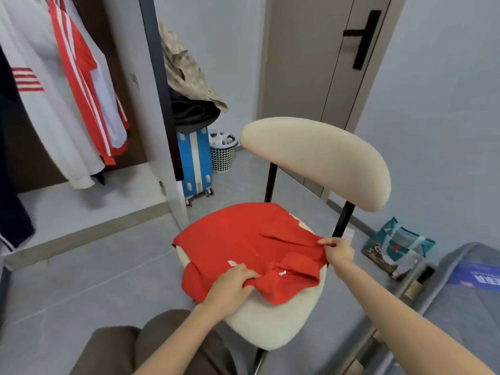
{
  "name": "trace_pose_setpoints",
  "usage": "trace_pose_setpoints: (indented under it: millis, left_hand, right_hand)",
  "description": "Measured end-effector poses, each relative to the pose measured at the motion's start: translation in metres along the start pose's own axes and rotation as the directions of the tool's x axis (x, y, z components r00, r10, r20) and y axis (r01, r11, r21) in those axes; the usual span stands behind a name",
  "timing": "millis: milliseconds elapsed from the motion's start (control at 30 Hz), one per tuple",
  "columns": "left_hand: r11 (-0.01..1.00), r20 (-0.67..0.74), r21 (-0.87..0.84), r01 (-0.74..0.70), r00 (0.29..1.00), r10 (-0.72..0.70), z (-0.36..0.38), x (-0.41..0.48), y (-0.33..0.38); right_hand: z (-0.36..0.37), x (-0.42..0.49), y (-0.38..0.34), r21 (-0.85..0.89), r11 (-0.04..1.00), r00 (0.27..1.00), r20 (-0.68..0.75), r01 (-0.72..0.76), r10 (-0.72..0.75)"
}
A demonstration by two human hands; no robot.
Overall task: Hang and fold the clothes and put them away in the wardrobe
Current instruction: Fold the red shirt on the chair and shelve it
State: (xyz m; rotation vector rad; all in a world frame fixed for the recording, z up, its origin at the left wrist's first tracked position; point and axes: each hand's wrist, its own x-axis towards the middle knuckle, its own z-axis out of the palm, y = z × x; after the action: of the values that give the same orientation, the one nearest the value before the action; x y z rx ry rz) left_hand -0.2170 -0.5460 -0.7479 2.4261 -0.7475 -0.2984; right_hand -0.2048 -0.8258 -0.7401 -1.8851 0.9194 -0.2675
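Observation:
A red shirt (243, 239) lies partly folded on the cream seat of a chair (270, 326) in the middle of the view. My left hand (232, 285) grips the shirt's near edge beside the collar. My right hand (338, 251) pinches its right edge near the chair's back post. The open wardrobe (81, 201) stands at the left, with a white and red jacket (67, 90) hanging inside and a dark garment (13, 198) at the far left edge.
A blue suitcase (196, 161) topped with a pile of clothes (186, 85) stands behind the wardrobe door, next to a mesh bin (222, 155). A closed door (324, 63) is at the back. A bag (397, 247) and a bed edge (460, 307) are at the right.

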Motion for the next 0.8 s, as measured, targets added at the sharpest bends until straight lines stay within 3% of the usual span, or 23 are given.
trace_pose_setpoints:
  millis: [133,233,333,400,467,533,600,733,800]
  left_hand:
    - [0.996,0.189,-0.086,-0.018,0.981,0.034,0.026,0.0,0.004]
    - [0.991,0.296,-0.13,-0.022,0.953,0.06,0.04,-0.002,0.005]
    - [0.993,0.255,-0.121,0.01,0.967,0.022,0.043,-0.003,-0.006]
    - [0.974,0.13,-0.221,0.038,0.992,-0.009,0.036,-0.006,-0.012]
    - [0.942,-0.054,-0.333,0.049,0.996,-0.071,0.03,-0.009,-0.018]
    - [0.922,-0.247,-0.376,0.096,0.948,-0.2,0.029,-0.011,-0.033]
    - [0.879,-0.375,-0.427,0.211,0.844,-0.384,0.031,-0.012,-0.056]
    - [0.656,-0.273,-0.588,0.472,0.648,-0.711,0.035,-0.016,-0.1]
    - [0.605,-0.194,-0.631,0.487,0.656,-0.73,0.037,-0.018,-0.112]
  right_hand:
    - [-0.003,0.006,0.025,-0.134,0.991,0.999,-0.035,0.027,-0.032]
    - [0.003,0.008,0.047,-0.412,0.909,0.991,0.136,0.064,-0.008]
    - [0.014,0.001,0.057,-0.629,0.751,0.957,0.291,0.199,-0.01]
    - [0.023,-0.008,0.059,-0.585,0.742,0.928,0.344,0.329,-0.14]
    - [0.034,-0.019,0.056,-0.483,0.72,0.851,0.434,0.498,-0.297]
    - [0.048,-0.037,0.049,-0.358,0.716,0.761,0.531,0.6,-0.372]
    - [0.06,-0.063,0.038,-0.238,0.694,0.661,0.609,0.68,-0.439]
    - [0.085,-0.109,0.03,-0.07,0.6,0.45,0.731,0.797,-0.513]
    - [0.099,-0.122,0.037,-0.077,0.575,0.399,0.794,0.815,-0.459]
